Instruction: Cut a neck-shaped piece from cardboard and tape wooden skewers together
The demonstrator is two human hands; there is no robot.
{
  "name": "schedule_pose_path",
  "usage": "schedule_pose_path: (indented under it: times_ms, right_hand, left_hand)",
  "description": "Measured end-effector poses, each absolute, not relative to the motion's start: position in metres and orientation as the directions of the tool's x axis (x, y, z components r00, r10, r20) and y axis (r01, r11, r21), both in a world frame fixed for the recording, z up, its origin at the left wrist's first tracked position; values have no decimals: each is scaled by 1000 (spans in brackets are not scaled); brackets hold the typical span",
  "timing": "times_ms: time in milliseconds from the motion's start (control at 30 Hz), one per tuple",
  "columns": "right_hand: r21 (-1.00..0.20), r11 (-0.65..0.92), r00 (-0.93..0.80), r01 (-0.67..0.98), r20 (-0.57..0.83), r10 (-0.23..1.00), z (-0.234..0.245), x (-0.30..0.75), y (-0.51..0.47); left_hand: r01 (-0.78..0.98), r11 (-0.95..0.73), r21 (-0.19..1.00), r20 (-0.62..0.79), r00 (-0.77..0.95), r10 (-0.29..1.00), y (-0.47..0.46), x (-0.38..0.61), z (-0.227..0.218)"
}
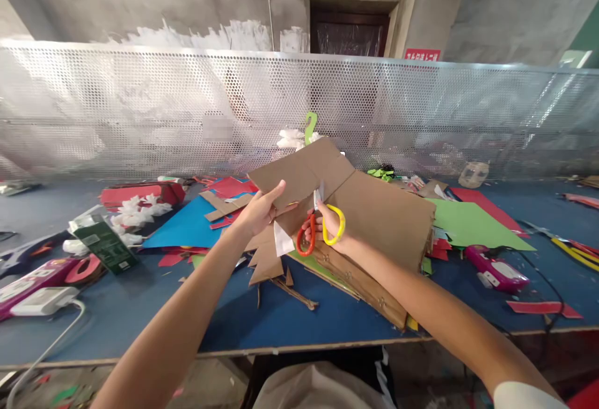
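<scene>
A flat piece of brown cardboard [294, 175] is tilted up over the pile, gripped at its lower left edge by my left hand [262, 209], thumb on top. My right hand [330, 225] is closed round a pair of scissors [342, 229] with one red and one yellow handle. The blades point up and away, against the cardboard; how far they are apart is hard to see. Beneath lies a larger cardboard sheet [393, 209] on a stack. A white paper scrap [282, 239] lies between my hands, and pointed cardboard offcuts [266, 266] lie just below.
On the blue table [262, 328] lie blue paper [180, 221] and green paper [486, 223]. Pink power strips [496, 268] stand right and left, near a dark green box [107, 243]. Yellow-handled pliers [573, 253] lie far right. A perforated metal screen [187, 109] closes the back.
</scene>
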State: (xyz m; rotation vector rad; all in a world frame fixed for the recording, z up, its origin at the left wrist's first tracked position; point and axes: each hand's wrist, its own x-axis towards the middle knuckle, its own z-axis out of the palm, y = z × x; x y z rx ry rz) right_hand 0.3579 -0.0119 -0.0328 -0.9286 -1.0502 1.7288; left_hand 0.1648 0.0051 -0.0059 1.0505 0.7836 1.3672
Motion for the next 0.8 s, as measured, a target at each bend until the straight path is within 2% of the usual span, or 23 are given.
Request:
schedule_pose_path:
  times_ms: [100,233,333,500,600,700,800]
  right_hand:
    - [-934,-270,-329,-235,-185,926,-20,370,-18]
    - [-950,-225,-381,-218,-130,915,-5,393,-24]
    - [-957,-188,-398,-219,-88,913,-2,403,-25]
    - [-980,-167,-302,-112,-126,945,-2,402,-19]
    - [-988,-138,-251,-69,-117,961,0,396,-18]
    - [-993,-74,-266,-91,-47,963,-2,391,-22]
    - [-994,-81,-314,-79,-52,948,-5,385,-28]
  left_hand:
    - [-478,-110,872,94,-58,994,14,159,-10]
    - [-523,-61,850,46,-40,998,20,151,-17]
    - [-551,-66,832,60,-29,998,17,155,-22]
    - [-549,-142,824,147,-36,989,12,168,-29]
    - [-541,-153,827,146,-55,988,12,170,-32]
    - [-539,-137,831,123,-61,990,14,169,-34]
    - [-542,-128,831,110,-65,992,16,169,-39]
